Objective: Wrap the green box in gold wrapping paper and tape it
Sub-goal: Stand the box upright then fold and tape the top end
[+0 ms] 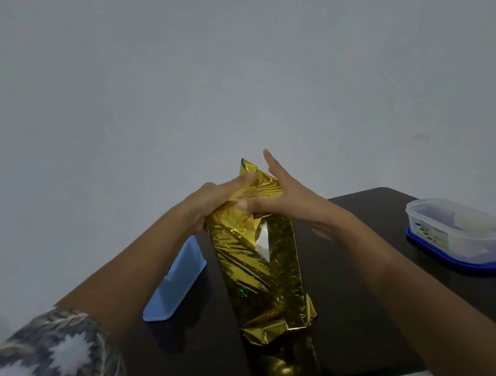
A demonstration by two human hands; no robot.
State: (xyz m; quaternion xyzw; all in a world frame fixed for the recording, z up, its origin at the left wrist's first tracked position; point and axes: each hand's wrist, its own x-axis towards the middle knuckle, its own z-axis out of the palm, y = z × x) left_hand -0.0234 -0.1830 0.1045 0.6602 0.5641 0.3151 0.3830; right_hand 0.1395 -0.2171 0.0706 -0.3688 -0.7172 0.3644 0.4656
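Note:
A tall package covered in shiny gold wrapping paper (259, 268) stands upright on the dark table (367, 314). The green box inside is hidden by the paper. My left hand (214, 201) lies against the top left of the package with straight fingers pressing the paper down. My right hand (285, 192) is at the top right, fingers straight and spread, thumb pressing the folded paper on the near face. A crumpled peak of gold paper sticks up between the two hands. Loose paper bunches at the package's bottom end.
A light blue plastic lid or holder (175, 284) lies just left of the package. A clear oval container on a blue lid (457, 232) sits at the table's right edge. A plain grey wall stands behind the table.

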